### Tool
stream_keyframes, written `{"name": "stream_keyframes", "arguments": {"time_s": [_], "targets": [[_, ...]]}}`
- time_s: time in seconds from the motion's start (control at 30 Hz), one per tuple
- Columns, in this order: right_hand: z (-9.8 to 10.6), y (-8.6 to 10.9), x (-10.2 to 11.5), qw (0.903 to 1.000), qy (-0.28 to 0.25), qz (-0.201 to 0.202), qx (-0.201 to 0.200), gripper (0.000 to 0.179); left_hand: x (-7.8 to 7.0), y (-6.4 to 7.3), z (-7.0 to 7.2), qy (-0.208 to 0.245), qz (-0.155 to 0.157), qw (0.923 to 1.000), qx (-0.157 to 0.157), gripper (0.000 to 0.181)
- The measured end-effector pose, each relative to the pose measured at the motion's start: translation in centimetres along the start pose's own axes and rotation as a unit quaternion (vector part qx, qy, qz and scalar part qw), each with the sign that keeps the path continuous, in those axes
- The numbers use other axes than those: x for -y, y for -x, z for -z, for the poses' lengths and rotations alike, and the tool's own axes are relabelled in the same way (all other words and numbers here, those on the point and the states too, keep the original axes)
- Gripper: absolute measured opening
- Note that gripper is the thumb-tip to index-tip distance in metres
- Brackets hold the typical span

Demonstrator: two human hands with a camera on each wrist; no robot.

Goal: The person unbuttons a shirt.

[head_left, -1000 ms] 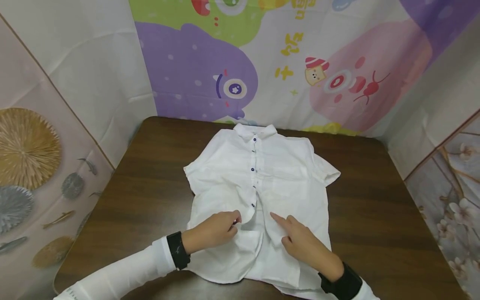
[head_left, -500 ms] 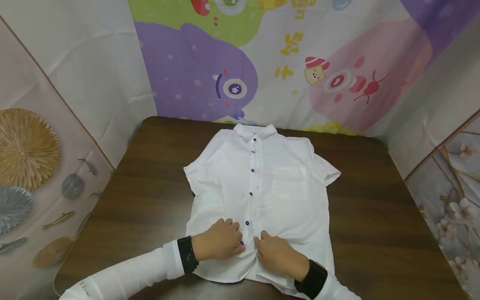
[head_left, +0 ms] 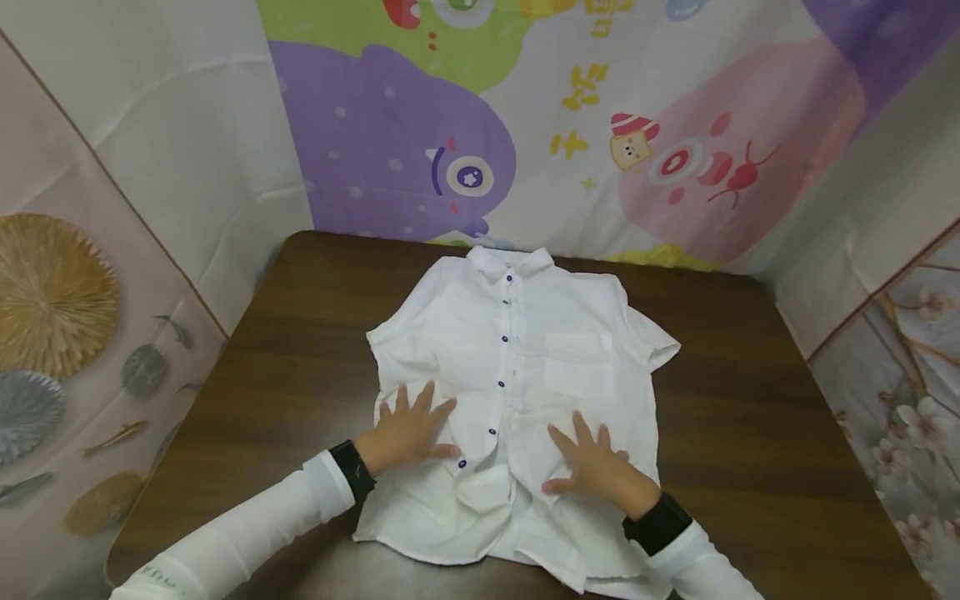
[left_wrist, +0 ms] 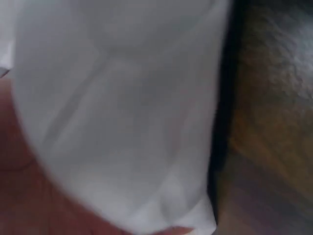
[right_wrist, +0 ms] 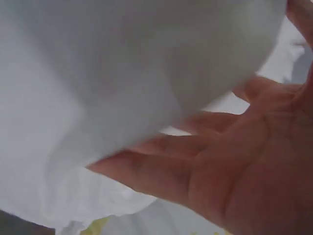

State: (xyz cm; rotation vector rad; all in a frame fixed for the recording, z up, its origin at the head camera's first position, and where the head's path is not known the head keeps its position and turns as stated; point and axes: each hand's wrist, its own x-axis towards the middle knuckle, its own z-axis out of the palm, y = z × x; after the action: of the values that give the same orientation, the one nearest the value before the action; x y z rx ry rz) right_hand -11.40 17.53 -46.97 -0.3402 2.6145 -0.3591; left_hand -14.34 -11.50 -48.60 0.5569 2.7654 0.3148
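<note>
A white short-sleeved shirt lies front up, its collar at the far side and dark buttons down the placket. Over its lower left front my left hand spreads its fingers on the fabric. The right hand lies over the lower right front, fingers likewise spread. Between them the front parts into creased folds toward the hem. White cloth fills most of the left wrist view and hides much of that palm. In the right wrist view, cloth overlaps the straight fingers.
Beneath the shirt is a dark wooden table with rounded corners. A cartoon-printed cloth hangs behind it, and patterned panels stand along both sides. The shirt's hem reaches close to the near edge.
Both hands pinched or gathered the placket near the hem, then moved apart and away from me, fingers now spread. The lower front has parted again, and its hem has shifted.
</note>
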Motion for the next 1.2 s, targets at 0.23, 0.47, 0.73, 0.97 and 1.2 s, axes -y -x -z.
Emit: {"name": "stream_keyframes", "arguments": {"time_s": [0.23, 0.47, 0.73, 0.97, 1.2], "targets": [[-0.8, -2.4, -0.9, 0.9999, 0.004, -0.003, -0.016, 0.084, 1.6, -1.8, -0.2, -0.028, 0.002, 0.9996, 0.001, 0.088], [0.1, -3.6, -0.8, 0.9998, -0.004, -0.004, -0.019, 0.077, 2.2, -3.1, 1.0, 0.033, -0.005, 0.999, 0.03, 0.086], [0.5, -1.9, 3.6, 0.9686, -0.068, 0.178, -0.159, 0.018, 0.7, -1.0, 1.0, 0.06, -0.069, 0.9947, -0.048, 0.054], [-1.7, -3.5, 6.5, 0.9561, 0.018, 0.273, -0.105, 0.022, -1.7, 2.4, 1.4, 0.028, -0.146, 0.9824, -0.113, 0.014], [-2.4, -3.9, 7.1, 0.9515, 0.098, 0.281, -0.076, 0.034, -1.9, 4.5, 0.9, 0.025, -0.177, 0.9836, 0.023, 0.022]]}}
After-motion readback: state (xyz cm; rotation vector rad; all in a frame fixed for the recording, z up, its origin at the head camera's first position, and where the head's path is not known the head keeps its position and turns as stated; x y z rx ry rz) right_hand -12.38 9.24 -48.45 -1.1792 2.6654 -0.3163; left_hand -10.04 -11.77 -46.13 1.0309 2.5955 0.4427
